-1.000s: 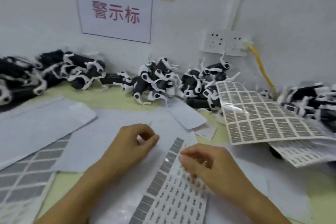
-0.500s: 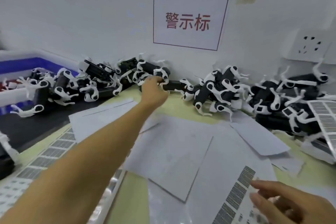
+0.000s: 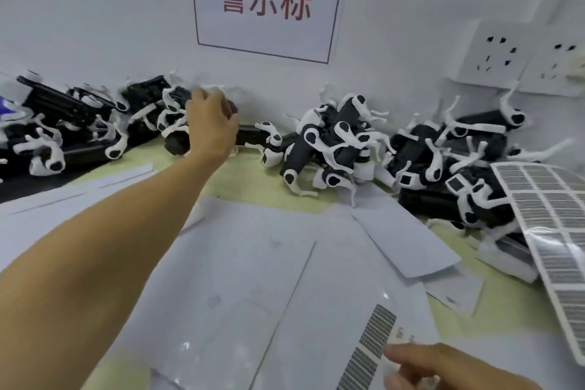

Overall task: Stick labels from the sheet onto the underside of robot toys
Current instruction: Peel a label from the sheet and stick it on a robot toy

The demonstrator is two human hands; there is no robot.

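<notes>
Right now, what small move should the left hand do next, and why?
Probably lift the robot toy free of the pile and bring it back toward the label sheet. The left hand is already curled around the toy by the wall, while the right hand waits at the sheet, seemingly pinching a label, though blur hides it.

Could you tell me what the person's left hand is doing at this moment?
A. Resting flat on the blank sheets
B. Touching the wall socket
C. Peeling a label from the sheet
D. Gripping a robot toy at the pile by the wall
D. The left hand is stretched out to the pile along the wall, with its fingers curled round a black and white toy, far from the label sheet and the socket.
</notes>
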